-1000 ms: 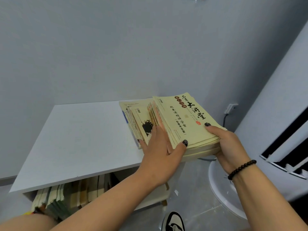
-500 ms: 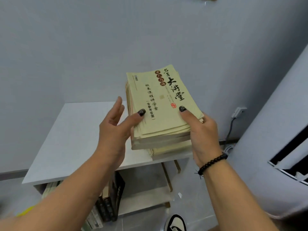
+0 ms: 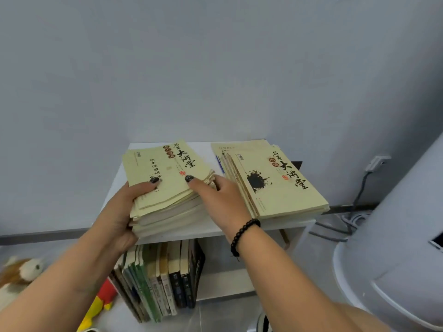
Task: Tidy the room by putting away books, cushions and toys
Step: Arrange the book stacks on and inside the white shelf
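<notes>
A stack of pale yellow books (image 3: pixel 167 188) lies on the left part of the white shelf unit's top (image 3: pixel 189 232). My left hand (image 3: pixel 119 212) grips its left edge, thumb on the cover. My right hand (image 3: pixel 220 200) holds its right edge, thumb on the cover and fingers down the side. A second stack of yellow books (image 3: pixel 275 185) lies just right of my right hand. Upright books (image 3: pixel 163 276) fill the lower shelf. A brown and white plush toy (image 3: pixel 19 271) and a red and yellow toy (image 3: pixel 100 300) lie on the floor at left.
A large grey-white rounded object (image 3: pixel 395 259) stands close on the right. A wall socket with a cable (image 3: pixel 376 162) is behind it. The grey wall backs the shelf unit. The lower shelf's right half (image 3: pixel 227 279) holds no books.
One second ago both hands split the books on the shelf top. Half a second ago they held one stack raised. That stack now lies on the left, beside the other stack.
</notes>
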Action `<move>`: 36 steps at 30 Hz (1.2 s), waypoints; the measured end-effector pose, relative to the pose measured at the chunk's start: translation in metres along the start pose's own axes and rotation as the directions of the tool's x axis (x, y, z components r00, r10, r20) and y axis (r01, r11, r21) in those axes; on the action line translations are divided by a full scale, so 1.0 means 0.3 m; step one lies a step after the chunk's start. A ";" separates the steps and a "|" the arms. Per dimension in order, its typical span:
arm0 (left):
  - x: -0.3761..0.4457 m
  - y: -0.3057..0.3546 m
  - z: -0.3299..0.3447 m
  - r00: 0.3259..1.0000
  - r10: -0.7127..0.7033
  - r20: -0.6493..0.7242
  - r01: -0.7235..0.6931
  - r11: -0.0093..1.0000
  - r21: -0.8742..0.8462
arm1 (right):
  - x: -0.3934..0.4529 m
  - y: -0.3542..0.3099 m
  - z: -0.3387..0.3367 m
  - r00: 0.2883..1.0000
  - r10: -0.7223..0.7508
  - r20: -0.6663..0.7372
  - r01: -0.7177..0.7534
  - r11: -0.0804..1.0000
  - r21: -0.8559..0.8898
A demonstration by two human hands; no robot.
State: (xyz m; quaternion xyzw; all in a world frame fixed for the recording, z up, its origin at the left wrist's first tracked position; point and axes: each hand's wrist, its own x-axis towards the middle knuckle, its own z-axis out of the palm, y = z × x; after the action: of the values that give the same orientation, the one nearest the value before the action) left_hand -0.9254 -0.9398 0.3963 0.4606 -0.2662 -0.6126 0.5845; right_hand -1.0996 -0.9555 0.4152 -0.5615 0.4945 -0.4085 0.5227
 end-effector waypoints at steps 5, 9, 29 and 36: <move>0.053 0.023 -0.058 0.997 0.016 -0.075 0.007 0.955 0.295 | -0.029 0.016 -0.047 0.996 -0.076 0.041 0.085 0.942 -0.324; 0.073 0.076 -0.074 0.994 -0.020 -0.110 0.077 0.835 0.545 | -0.030 -0.039 -0.274 0.965 -0.190 -0.181 0.085 0.878 -0.471; 0.151 -0.235 0.502 0.988 0.031 0.151 -0.101 0.870 0.483 | 0.167 0.150 -0.701 0.856 0.384 -0.347 -0.379 0.922 0.084; 0.178 -0.266 0.475 0.990 -0.051 0.134 -0.005 0.921 0.388 | 0.129 0.106 -0.667 0.880 0.224 -0.418 -0.300 0.946 -0.125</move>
State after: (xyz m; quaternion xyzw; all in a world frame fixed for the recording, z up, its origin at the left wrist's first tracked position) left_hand -1.0820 -1.0072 0.3756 0.5257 -0.4173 -0.5857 0.4544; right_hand -1.2920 -1.0291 0.4052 -0.4405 0.6981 -0.3912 0.4070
